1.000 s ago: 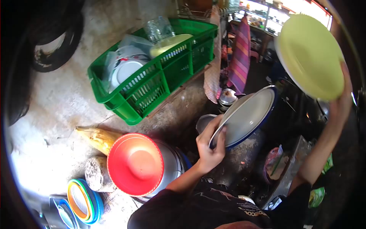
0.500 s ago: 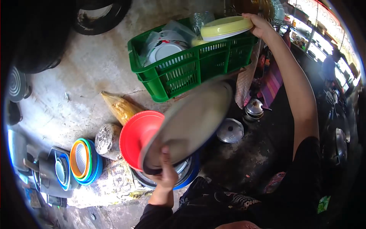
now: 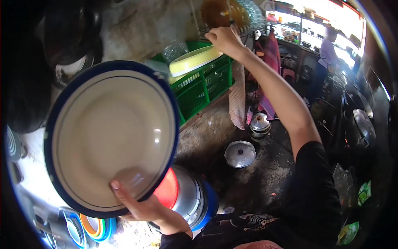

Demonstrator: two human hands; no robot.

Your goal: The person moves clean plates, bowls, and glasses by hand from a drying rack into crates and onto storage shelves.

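Note:
My left hand [image 3: 145,209] grips a large cream plate [image 3: 110,137] with a dark blue rim, thumb on its face and fingers behind it. The plate is tilted towards me. My right hand [image 3: 228,41] is reached out over a stack of yellow dishes [image 3: 195,60] in a green plastic crate [image 3: 203,89]. Its fingers are bent, but what they grip, if anything, is hidden. Just behind that hand is a wire rack [image 3: 253,30] with amber plates [image 3: 219,14] and clear glass plates [image 3: 253,14].
Lidded metal pots [image 3: 240,153] stand on the dark floor. Below the plate are a red basin [image 3: 168,191], a large metal pot [image 3: 186,199] and coloured bowls [image 3: 97,228]. Another person [image 3: 327,52] stands at the far right, near bright shelves. Cloths [image 3: 238,99] hang beside the crate.
My left hand has raised the plate and swung it left, its face now towards me. My right hand has shifted from the yellow dishes' edge to above them, near the rack. The view has turned right.

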